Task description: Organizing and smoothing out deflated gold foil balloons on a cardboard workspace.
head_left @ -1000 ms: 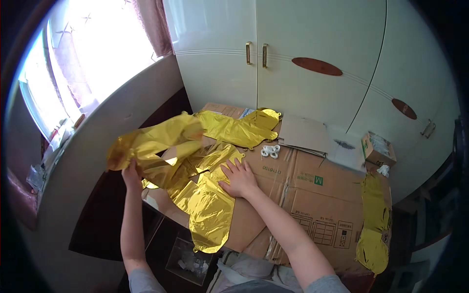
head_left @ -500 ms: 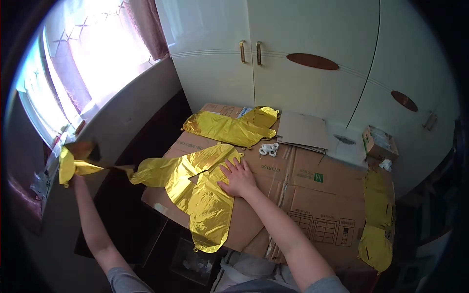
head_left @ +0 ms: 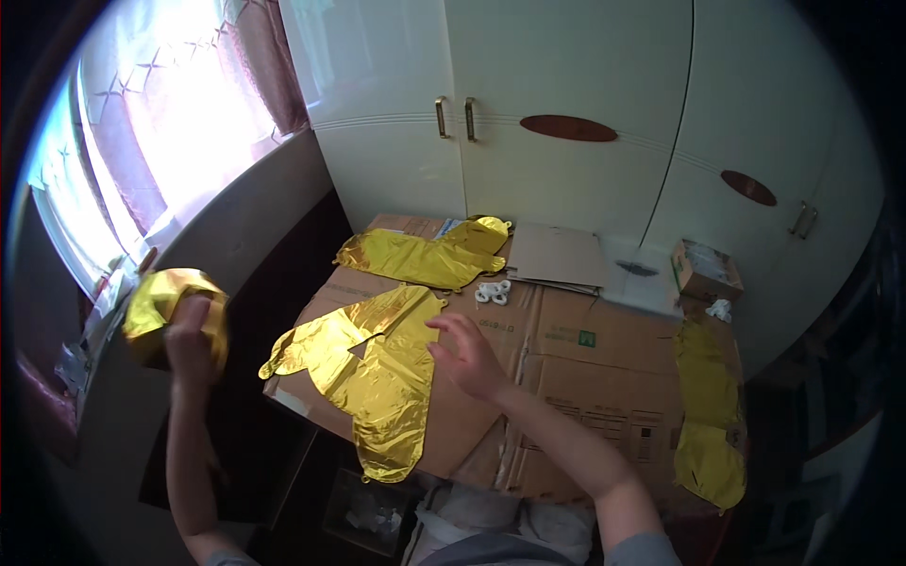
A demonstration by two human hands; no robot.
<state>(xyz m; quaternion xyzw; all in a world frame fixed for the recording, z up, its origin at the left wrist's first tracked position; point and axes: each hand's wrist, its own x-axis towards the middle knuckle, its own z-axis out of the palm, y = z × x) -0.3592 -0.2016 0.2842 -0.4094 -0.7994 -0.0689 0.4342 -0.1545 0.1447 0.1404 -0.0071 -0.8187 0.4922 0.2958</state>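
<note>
My left hand (head_left: 190,347), raised off the left side of the table and a little blurred, is closed on a crumpled gold foil balloon (head_left: 156,304). A flat, uninflated foil balloon (head_left: 392,401) with small tabs and a gap in its middle lies on the cardboard. Over its right edge is my right hand (head_left: 469,360), fingers curved and apart, with nothing in them. Beyond it another flat gold balloon (head_left: 415,259) lies at the far edge, and more gold foil (head_left: 703,410) hangs along the right edge.
Flattened cardboard (head_left: 604,377) covers the table. White tape rolls (head_left: 493,292) stand near the middle, with stacked cardboard sheets (head_left: 557,255) behind. A small box (head_left: 706,272) sits at the far right. White cabinets (head_left: 566,189) rise behind, and a curtained window (head_left: 189,113) is at left.
My left hand has moved right and slightly down with its foil, which no longer trails toward the balloon on the table. My right hand has lifted off that balloon.
</note>
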